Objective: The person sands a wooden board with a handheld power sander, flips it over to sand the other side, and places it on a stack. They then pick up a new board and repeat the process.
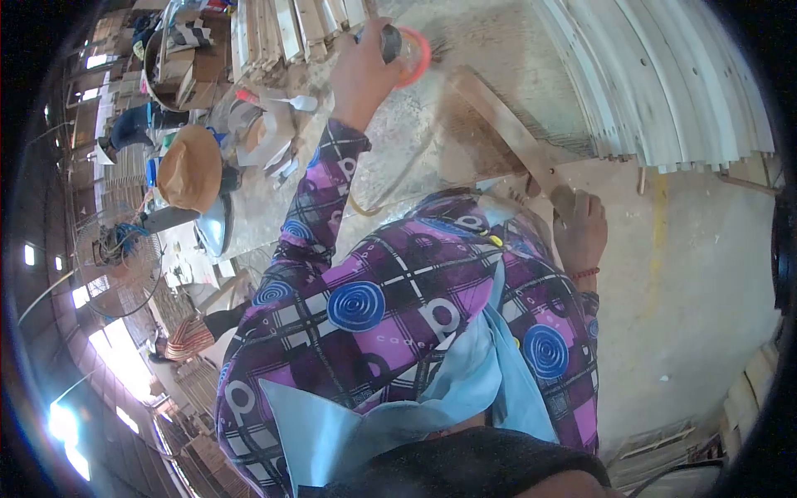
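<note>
My left hand [363,73] is stretched out at the upper middle, closed around a black tool with a red-orange disc [413,58]. Its exact kind is hard to make out. A narrow wooden slat [506,116] runs diagonally toward me, lying across a dusty brown board [469,137]. At its near end, my right hand [579,224], with a red bead bracelet on the wrist, has its fingers wrapped around the wood. The tool is beyond the far end of the slat and appears apart from it.
Long pale planks [656,75] are stacked at upper right, with more wood strips [286,29] at upper left. A thin yellowish hose [365,212] lies near my left arm. A white brush-like item [300,103], a tan hat-shaped thing [189,168] and a fan [120,257] are at left.
</note>
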`<state>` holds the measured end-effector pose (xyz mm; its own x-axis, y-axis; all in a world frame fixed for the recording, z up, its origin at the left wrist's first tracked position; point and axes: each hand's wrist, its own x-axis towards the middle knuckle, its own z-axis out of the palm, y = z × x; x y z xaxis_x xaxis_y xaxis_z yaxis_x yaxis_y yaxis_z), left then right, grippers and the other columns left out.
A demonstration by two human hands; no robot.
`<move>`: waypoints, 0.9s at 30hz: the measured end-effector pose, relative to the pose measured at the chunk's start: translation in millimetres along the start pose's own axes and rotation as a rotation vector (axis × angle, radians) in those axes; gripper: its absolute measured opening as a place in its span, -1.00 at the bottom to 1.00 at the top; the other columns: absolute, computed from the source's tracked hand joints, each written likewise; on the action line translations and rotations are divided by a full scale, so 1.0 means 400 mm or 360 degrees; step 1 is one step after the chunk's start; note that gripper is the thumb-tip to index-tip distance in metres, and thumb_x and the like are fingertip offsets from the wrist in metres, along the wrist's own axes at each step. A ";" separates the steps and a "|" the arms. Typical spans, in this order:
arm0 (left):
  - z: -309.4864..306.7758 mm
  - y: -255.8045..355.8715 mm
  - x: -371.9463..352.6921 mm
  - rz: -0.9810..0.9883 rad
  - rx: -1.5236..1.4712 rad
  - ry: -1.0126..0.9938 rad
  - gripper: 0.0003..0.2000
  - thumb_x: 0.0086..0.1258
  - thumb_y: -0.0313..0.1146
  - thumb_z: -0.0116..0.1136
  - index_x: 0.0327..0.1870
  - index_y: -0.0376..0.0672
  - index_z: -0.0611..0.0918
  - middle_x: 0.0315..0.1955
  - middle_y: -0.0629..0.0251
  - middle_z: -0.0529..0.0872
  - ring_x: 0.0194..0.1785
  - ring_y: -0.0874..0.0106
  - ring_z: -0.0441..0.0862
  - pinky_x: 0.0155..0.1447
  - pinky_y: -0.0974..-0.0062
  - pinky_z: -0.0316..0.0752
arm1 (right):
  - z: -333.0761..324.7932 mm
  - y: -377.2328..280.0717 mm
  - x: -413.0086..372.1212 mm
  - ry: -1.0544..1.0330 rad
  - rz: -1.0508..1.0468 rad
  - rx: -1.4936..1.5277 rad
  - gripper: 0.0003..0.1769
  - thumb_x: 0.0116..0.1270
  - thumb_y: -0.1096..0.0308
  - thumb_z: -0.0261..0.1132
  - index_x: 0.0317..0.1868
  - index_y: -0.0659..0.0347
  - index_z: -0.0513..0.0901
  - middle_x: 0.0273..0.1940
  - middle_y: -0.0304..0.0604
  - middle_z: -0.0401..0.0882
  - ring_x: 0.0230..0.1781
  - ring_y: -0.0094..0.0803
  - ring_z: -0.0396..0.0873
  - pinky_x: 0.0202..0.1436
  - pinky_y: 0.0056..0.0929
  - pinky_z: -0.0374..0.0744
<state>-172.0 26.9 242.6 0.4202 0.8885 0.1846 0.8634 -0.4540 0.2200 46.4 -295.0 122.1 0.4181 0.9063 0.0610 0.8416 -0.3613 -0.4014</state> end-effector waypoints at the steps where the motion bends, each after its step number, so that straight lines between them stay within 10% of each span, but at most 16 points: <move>1: -0.009 0.015 -0.014 0.0007 0.0008 -0.0016 -0.38 0.12 -0.13 0.38 0.28 0.16 0.46 -0.05 -0.07 0.55 -0.08 -0.09 0.64 -0.05 0.07 0.58 | -0.006 0.002 0.011 0.0058 -0.0063 -0.0064 -0.36 0.08 0.24 0.43 0.15 0.20 0.40 -0.16 0.02 0.57 -0.14 -0.02 0.59 -0.10 -0.07 0.57; 13: 0.042 0.265 -0.214 0.0294 -0.0159 -0.0651 -0.46 0.17 -0.19 0.33 0.24 0.26 0.49 -0.01 -0.11 0.43 -0.10 -0.12 0.62 -0.12 0.07 0.62 | 0.038 0.011 0.093 -0.0389 0.0070 0.0023 -0.43 0.15 0.22 0.36 0.13 0.12 0.35 -0.25 0.00 0.65 -0.27 0.02 0.67 -0.31 -0.01 0.60; 27: 0.078 0.202 -0.149 0.0282 0.0055 -0.0375 -0.47 0.21 -0.19 0.33 0.24 0.20 0.46 -0.07 -0.14 0.47 -0.19 -0.17 0.66 -0.16 0.04 0.63 | 0.046 -0.026 0.098 -0.0476 0.0224 -0.0123 -0.46 0.16 0.19 0.36 0.09 0.19 0.38 -0.33 0.02 0.68 -0.35 -0.01 0.70 -0.35 -0.08 0.63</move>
<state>-118.5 -60.5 219.4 0.6151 0.7884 -0.0113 0.7781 -0.6046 0.1707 47.7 -251.6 111.9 0.4229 0.8663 -0.2659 0.8110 -0.4927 -0.3155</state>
